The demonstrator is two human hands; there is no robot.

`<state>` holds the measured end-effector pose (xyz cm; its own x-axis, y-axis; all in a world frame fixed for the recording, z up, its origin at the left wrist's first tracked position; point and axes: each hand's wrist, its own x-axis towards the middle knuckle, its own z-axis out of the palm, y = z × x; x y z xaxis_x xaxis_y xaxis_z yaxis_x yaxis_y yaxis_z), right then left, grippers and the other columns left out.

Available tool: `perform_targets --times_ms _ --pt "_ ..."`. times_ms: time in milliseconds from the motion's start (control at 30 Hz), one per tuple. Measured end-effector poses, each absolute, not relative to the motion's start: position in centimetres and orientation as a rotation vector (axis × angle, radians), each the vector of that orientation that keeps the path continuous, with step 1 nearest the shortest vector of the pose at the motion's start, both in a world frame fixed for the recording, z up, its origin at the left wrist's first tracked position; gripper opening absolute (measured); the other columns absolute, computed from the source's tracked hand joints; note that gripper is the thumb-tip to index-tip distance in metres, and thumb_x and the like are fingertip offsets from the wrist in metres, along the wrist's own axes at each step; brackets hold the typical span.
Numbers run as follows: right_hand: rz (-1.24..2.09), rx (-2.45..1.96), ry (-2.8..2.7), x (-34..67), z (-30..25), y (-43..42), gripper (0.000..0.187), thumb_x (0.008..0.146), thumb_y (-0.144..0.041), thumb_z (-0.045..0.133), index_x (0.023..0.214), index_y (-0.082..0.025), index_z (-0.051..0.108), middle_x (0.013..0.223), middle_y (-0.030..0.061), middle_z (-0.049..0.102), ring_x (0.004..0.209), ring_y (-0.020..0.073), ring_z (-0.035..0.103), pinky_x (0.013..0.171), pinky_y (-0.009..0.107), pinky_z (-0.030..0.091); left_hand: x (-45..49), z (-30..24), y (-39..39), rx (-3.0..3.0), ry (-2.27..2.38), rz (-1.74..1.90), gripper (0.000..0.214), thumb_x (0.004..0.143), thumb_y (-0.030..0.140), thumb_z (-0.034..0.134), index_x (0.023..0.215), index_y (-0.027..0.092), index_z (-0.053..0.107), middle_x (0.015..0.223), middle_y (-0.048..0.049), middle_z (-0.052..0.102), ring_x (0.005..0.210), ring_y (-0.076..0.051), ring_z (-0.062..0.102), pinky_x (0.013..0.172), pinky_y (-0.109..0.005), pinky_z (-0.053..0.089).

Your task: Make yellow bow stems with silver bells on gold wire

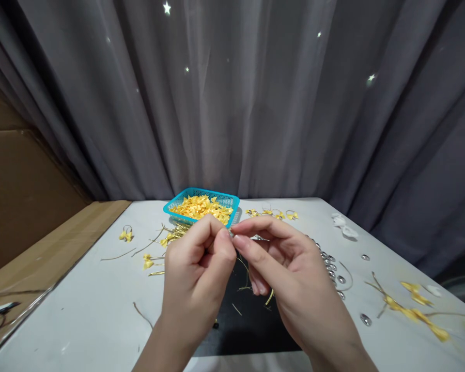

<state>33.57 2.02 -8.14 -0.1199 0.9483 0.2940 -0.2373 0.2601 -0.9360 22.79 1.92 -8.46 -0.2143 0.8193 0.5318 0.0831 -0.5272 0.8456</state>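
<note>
My left hand (196, 268) and my right hand (282, 268) meet above the middle of a white table (93, 310), fingertips pinched together on a tiny silver piece (231, 233) that I cannot make out clearly. A thin gold cord (245, 268) hangs below the pinch, between the palms. Just behind the hands stands a teal plastic basket (174, 204) filled with small yellow ribbon bows (201, 205). Under the hands lies a dark mat (248, 325).
Loose yellow bows with gold cords (155, 258) lie left of the hands, more (414, 305) at the right. Several small silver pieces (333, 274) are scattered right of the hands. A brown cardboard sheet (34, 248) borders the table's left edge. A grey curtain hangs behind.
</note>
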Motion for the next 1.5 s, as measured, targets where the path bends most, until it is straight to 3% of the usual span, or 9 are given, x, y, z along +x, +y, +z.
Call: perform_targets --times_ms 1500 --pt "1.195 -0.741 -1.28 33.51 -8.18 2.36 0.003 0.082 -0.028 0.068 0.083 -0.025 0.069 0.068 -0.0048 0.057 0.045 0.0004 0.041 0.041 0.005 0.04 22.28 -8.7 2.28 1.669 1.048 1.752 0.028 0.087 0.02 0.048 0.059 0.017 0.043 0.05 0.0068 0.031 0.045 -0.005 0.027 0.042 -0.019 0.023"
